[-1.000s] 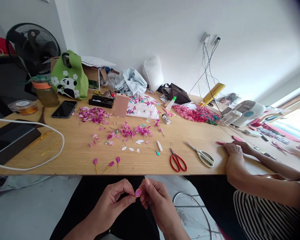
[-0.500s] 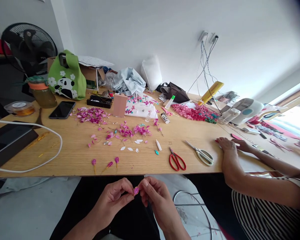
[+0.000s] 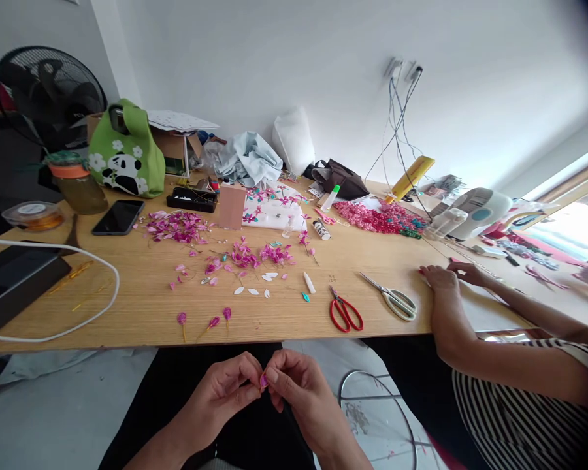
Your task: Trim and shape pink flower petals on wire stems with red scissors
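Between my hands, over my lap, is a small purple petal (image 3: 263, 380) with a gold wire edge. My left hand (image 3: 230, 385) pinches it from the left with thumb and forefinger. From the right, my right hand (image 3: 296, 388) closes thumb and fingers on the same petal and covers part of it. On the table (image 3: 142, 313) ahead lie similar wired petals: one at the left (image 3: 181, 318), one tilted in the middle (image 3: 213, 322) and one at the right (image 3: 227, 314).
Red-handled scissors (image 3: 345, 310) and pale-handled scissors (image 3: 391, 299) lie right of centre. Piles of magenta petals (image 3: 176, 226), white leaf shapes (image 3: 253, 292) and a white tube (image 3: 309, 282) are farther in. At the right, a co-worker's hands (image 3: 441, 277) rest on the table. A white cable (image 3: 115, 287) loops at left.
My right thumb and fingers have moved in over the petal, which shows less than before. The view has shifted slightly, and the co-worker's hands have moved a little.
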`<state>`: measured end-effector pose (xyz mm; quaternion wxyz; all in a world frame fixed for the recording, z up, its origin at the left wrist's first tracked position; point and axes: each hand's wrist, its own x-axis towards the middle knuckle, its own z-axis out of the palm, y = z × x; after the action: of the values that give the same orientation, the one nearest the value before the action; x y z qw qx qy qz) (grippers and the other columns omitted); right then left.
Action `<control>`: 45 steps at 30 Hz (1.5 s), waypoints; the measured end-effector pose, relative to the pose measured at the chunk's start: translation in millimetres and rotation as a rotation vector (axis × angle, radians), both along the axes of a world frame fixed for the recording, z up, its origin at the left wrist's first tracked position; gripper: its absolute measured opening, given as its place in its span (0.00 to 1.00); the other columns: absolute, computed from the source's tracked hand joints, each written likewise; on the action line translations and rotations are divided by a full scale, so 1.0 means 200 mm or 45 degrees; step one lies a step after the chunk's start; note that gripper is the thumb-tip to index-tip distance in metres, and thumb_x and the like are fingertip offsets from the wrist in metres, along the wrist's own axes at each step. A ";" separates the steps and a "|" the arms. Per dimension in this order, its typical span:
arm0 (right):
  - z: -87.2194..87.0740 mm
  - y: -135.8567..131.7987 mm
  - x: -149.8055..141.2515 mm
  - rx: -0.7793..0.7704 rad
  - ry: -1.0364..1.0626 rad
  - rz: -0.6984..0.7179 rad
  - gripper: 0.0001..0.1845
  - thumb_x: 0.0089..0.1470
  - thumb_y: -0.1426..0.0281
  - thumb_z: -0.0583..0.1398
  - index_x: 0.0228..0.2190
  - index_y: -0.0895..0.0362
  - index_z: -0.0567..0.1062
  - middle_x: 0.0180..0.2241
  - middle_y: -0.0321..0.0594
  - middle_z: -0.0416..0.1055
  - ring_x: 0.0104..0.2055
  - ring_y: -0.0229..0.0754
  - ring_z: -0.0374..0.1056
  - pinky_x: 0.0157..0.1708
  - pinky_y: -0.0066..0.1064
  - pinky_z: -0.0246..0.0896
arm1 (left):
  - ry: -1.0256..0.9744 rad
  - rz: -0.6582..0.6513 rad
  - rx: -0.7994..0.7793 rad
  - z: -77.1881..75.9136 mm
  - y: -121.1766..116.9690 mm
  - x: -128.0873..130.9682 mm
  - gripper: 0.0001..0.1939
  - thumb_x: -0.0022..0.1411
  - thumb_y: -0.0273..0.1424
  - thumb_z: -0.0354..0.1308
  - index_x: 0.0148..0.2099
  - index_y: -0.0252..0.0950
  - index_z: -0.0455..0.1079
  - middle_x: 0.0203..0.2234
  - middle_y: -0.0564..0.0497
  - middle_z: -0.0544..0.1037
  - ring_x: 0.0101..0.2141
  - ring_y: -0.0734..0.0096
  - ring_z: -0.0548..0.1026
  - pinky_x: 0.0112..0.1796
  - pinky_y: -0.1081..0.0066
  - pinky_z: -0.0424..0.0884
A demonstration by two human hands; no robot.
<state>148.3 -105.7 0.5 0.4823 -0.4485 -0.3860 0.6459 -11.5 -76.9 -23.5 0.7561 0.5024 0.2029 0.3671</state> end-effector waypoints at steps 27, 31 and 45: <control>-0.05 -0.03 -0.04 -0.013 -0.171 -0.130 0.20 0.50 0.56 0.64 0.23 0.61 0.70 0.18 0.34 0.64 0.17 0.29 0.55 0.14 0.19 0.49 | -0.015 0.107 -0.297 -0.04 -0.02 0.03 0.08 0.57 0.33 0.62 0.30 0.33 0.71 0.26 0.51 0.71 0.31 0.69 0.69 0.36 0.67 0.63; -0.04 -0.04 -0.03 -0.041 -0.157 -0.090 0.21 0.50 0.55 0.64 0.24 0.62 0.72 0.21 0.37 0.66 0.20 0.31 0.59 0.15 0.19 0.53 | -0.003 0.091 -0.277 -0.04 -0.02 0.02 0.07 0.58 0.32 0.61 0.30 0.33 0.70 0.27 0.51 0.71 0.31 0.68 0.70 0.36 0.67 0.63; -0.06 -0.04 -0.01 -0.116 -0.067 0.006 0.20 0.47 0.58 0.67 0.22 0.61 0.69 0.16 0.32 0.63 0.16 0.29 0.56 0.13 0.19 0.50 | -0.010 0.015 -0.281 -0.04 -0.02 0.01 0.07 0.57 0.31 0.62 0.31 0.33 0.70 0.26 0.49 0.74 0.32 0.65 0.73 0.37 0.64 0.64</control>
<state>146.4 -113.5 -12.3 0.4495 -0.4860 -0.3697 0.6519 -8.6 -81.4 -32.2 0.8053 0.4136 0.2421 0.3490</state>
